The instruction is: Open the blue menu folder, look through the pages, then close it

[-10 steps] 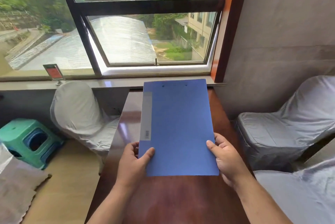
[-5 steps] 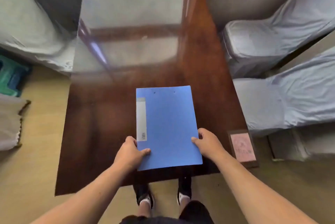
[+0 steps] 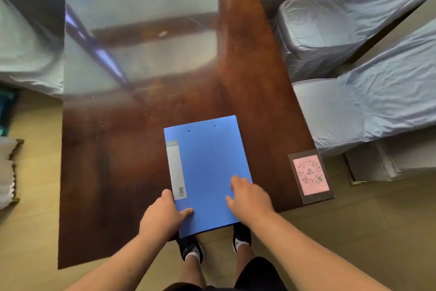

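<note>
The blue menu folder (image 3: 207, 168) lies closed on the dark wooden table (image 3: 118, 161), its near end jutting past the table's front edge. A grey spine label runs down its left side. My left hand (image 3: 162, 215) grips the folder's near left corner, thumb on top of the cover. My right hand (image 3: 247, 196) rests flat on the cover near the lower right edge, fingers spread and not wrapped around anything.
A pink QR-code card (image 3: 311, 176) sits at the table's right front corner. Two cloth-covered chairs (image 3: 354, 102) stand to the right, another covered chair (image 3: 26, 59) to the left. The table's far half reflects the window. My feet (image 3: 212, 246) show below the table edge.
The view tilted down from the window to the table. The folder came down from held-up to flat on the table, and my right hand shifted from its edge onto the cover.
</note>
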A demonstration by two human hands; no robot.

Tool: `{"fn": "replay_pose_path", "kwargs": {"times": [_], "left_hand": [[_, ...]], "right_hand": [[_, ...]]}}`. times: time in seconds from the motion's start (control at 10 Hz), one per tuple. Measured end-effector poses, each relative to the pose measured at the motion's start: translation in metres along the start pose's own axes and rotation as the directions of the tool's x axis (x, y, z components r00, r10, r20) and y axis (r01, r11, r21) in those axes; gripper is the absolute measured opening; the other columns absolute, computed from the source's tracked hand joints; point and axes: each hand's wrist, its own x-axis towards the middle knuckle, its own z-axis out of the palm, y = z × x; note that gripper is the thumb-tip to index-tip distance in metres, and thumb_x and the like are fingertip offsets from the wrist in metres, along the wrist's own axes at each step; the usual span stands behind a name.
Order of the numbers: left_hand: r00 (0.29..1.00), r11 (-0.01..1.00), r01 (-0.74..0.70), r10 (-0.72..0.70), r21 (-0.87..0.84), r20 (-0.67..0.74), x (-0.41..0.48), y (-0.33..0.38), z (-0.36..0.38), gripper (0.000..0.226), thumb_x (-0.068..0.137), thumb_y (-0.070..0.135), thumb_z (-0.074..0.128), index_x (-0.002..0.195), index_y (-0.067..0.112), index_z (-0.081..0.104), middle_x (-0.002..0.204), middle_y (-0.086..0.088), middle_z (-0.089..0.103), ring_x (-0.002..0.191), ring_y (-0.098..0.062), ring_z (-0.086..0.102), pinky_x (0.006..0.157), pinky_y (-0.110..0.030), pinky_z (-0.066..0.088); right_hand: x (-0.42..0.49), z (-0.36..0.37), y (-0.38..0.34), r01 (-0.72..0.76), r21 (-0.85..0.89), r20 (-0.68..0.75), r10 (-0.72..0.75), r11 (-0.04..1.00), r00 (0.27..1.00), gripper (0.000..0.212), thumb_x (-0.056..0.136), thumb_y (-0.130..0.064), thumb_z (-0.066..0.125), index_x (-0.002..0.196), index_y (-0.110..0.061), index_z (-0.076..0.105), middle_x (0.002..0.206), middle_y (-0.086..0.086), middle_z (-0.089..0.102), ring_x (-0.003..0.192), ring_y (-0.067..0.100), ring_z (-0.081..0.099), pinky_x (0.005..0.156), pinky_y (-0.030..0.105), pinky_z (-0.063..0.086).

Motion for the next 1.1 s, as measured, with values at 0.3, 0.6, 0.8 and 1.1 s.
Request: {"fn": "replay_pose_path", "kwargs": {"times": [0.3,0.6,0.8,1.1], "left_hand": [[0.982,0.975,-0.176,0.183,0.135,-0.041,0.006,0.069,0.012,0.058,0.077,0.074,0.065,0.098,0.023,0.046,0.096,0.003,0.069,0.089,-0.027,0.07,0.061,-0.037,0.047],[0.97,0.951,-0.233,0.244,0.201,-0.027,0.009,0.111,0.03,0.061,0.078,0.079,0.058,0.099,0.023,0.046,0.092,0.003,0.065,0.091,-0.026,0.07,0.061,-0.035,0.044],[0.97,0.947,-0.235,0.244,0.221,-0.016,0.011,0.113,0.032,0.064,0.077,0.083,0.056,0.1,0.024,0.045,0.093,0.005,0.064,0.082,-0.022,0.065,0.059,-0.035,0.044],[0.957,0.932,-0.264,0.285,0.249,-0.05,0.013,0.109,0.017,0.067,0.074,0.086,0.054,0.101,0.026,0.045,0.1,0.004,0.066,0.092,-0.024,0.068,0.063,-0.037,0.049]], "right_hand": [[0.003,0.002,0.042,-0.082,0.12,-0.052,0.089,0.989,0.995,0.033,0.098,-0.048,0.066,0.108,-0.02,0.052,0.113,0.007,0.062,0.095,0.031,0.065,0.078,0.045,0.057],[0.006,-0.013,0.09,-0.104,0.135,-0.072,0.114,0.985,0.991,0.037,0.095,-0.049,0.07,0.098,-0.029,0.04,0.11,0.005,0.062,0.082,0.023,0.052,0.069,0.037,0.047],[0.006,-0.012,0.094,-0.093,0.146,-0.084,0.106,0.985,0.991,0.036,0.095,-0.05,0.07,0.098,-0.03,0.04,0.101,-0.002,0.054,0.081,0.021,0.055,0.067,0.034,0.045],[0.009,-0.02,0.083,-0.08,0.051,-0.084,0.084,0.996,0.993,0.032,0.098,-0.052,0.063,0.108,-0.024,0.052,0.11,0.002,0.063,0.089,0.023,0.062,0.073,0.04,0.057]]}}
